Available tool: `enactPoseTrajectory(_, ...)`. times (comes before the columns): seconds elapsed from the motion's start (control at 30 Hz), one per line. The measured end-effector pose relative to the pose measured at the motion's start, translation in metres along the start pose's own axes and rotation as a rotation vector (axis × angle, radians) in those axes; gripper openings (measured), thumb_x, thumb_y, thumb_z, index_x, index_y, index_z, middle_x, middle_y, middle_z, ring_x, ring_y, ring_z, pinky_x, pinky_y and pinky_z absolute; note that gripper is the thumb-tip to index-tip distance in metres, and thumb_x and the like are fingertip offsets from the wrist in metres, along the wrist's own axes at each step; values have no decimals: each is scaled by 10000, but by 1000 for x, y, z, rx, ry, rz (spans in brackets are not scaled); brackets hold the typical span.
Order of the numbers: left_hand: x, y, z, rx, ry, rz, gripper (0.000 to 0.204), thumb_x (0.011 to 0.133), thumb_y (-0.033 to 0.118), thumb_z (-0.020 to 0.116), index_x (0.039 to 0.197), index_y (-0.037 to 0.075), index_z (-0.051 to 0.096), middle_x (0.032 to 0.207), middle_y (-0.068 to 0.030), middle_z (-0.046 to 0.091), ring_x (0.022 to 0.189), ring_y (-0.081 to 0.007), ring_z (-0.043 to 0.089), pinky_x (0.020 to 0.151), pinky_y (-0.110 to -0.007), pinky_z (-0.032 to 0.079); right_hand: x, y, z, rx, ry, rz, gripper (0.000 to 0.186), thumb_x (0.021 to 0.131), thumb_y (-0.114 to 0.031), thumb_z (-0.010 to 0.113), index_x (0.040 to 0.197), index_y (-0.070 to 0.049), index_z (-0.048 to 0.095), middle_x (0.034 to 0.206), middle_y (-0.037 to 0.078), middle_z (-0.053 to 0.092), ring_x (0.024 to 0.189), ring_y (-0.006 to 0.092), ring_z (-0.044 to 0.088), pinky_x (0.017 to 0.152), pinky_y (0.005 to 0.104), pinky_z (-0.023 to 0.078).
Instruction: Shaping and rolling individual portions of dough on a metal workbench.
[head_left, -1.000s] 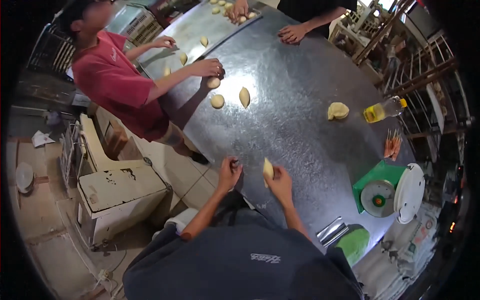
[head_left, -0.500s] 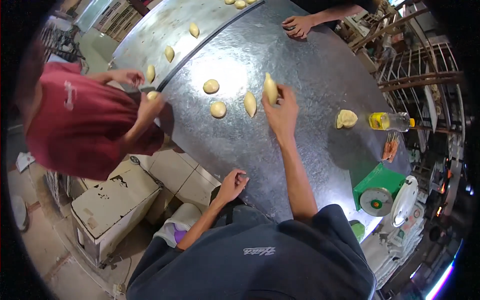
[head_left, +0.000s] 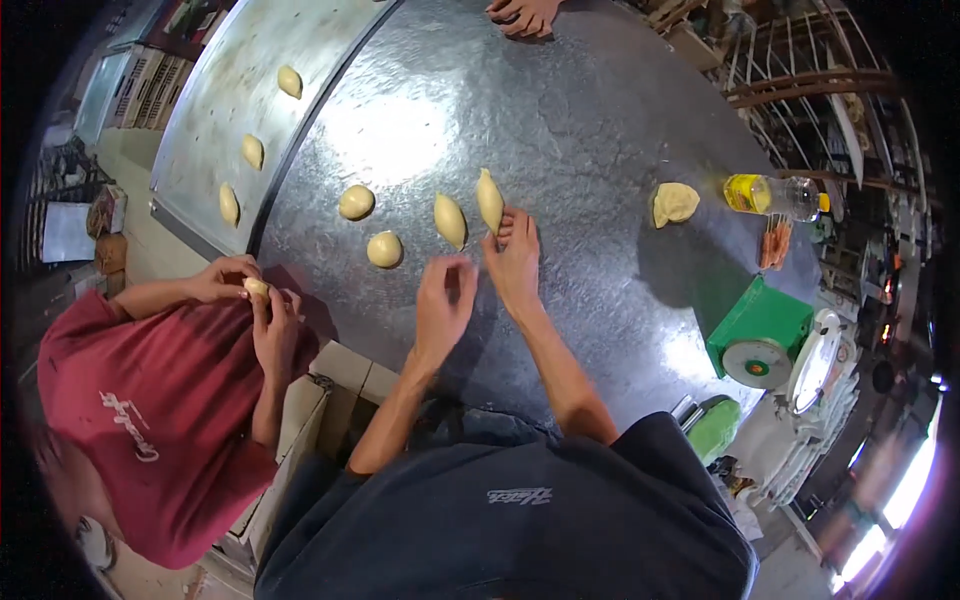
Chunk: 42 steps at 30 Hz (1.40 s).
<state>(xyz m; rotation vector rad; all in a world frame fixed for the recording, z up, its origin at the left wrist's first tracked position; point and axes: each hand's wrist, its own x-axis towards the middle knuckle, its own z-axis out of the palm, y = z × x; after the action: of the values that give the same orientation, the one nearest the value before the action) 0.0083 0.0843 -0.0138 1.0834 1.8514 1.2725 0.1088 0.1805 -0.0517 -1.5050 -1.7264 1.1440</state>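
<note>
A pale dough piece with pointed ends [head_left: 490, 203] lies on the metal table [head_left: 590, 150]. My right hand [head_left: 514, 262] has its thumb and fingers around the near end of it. To the left is a second pointed dough piece [head_left: 450, 220]. My left hand [head_left: 443, 308] is just in front of that one, fingers bent and a little blurred, a gap between them and the thumb, with nothing visible inside. Two round dough balls [head_left: 356, 202] sit farther left. A larger lump of dough [head_left: 676, 204] rests to the right.
At left, a co-worker in a red shirt [head_left: 170, 410] handles a small dough piece [head_left: 256, 288]. Shaped dough pieces [head_left: 253, 151] lie on a metal tray [head_left: 205, 120]. Another person's hand [head_left: 525, 16] rests at the far edge. An oil bottle [head_left: 775, 196] and a green scale [head_left: 760, 328] stand at right.
My right hand has brought the pointed dough piece down beside the other one. My left hand has come up from the table's near edge toward them. The view has shifted.
</note>
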Motion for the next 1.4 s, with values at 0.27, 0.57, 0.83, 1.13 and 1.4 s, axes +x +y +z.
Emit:
enactPoseTrajectory(0.27, 137, -2, 40, 286, 39, -83, 322, 905, 217, 717, 1102, -12, 606, 809, -217, 702, 755, -390, 693, 694, -447, 539, 1, 3, 5, -25, 76, 3, 448, 788, 18, 719, 1198, 4, 541, 1093, 168, 580, 938, 298, 612, 823, 392, 528)
enactPoseTrajectory(0.57, 133, -10, 36, 163, 31, -260, 251, 922, 166, 704, 1122, 17, 679, 864, -146, 754, 762, -243, 734, 699, -349, 559, 35, -11, -9, -50, 179, -96, 310, 859, -62, 685, 1154, -10, 604, 1055, 181, 662, 960, 300, 675, 845, 385, 549)
enactPoseTrajectory(0.83, 132, -17, 42, 101, -4, -151, 237, 938, 47, 637, 1162, -23, 663, 971, -159, 758, 880, -235, 744, 782, -329, 569, 75, 4, -1, 7, -129, 71, 303, 900, -162, 671, 1163, -11, 683, 1099, 198, 661, 957, 291, 710, 872, 373, 557)
enactPoseTrajectory(1.13, 136, -20, 49, 206, 59, -15, 284, 916, 117, 689, 1165, -12, 641, 1031, -214, 738, 947, -320, 741, 823, -378, 566, 71, 13, -13, -13, 1, 102, 430, 863, -248, 736, 1214, -11, 663, 1138, 178, 611, 955, 269, 687, 836, 369, 560)
enactPoseTrajectory(1.4, 111, 3, 43, 164, 187, 140, 375, 943, 156, 697, 1270, 6, 593, 1043, -165, 639, 979, -266, 666, 821, -367, 538, 67, 112, -202, -166, 717, 168, 350, 881, -250, 725, 1127, -23, 622, 1036, 186, 623, 975, 354, 618, 900, 447, 490)
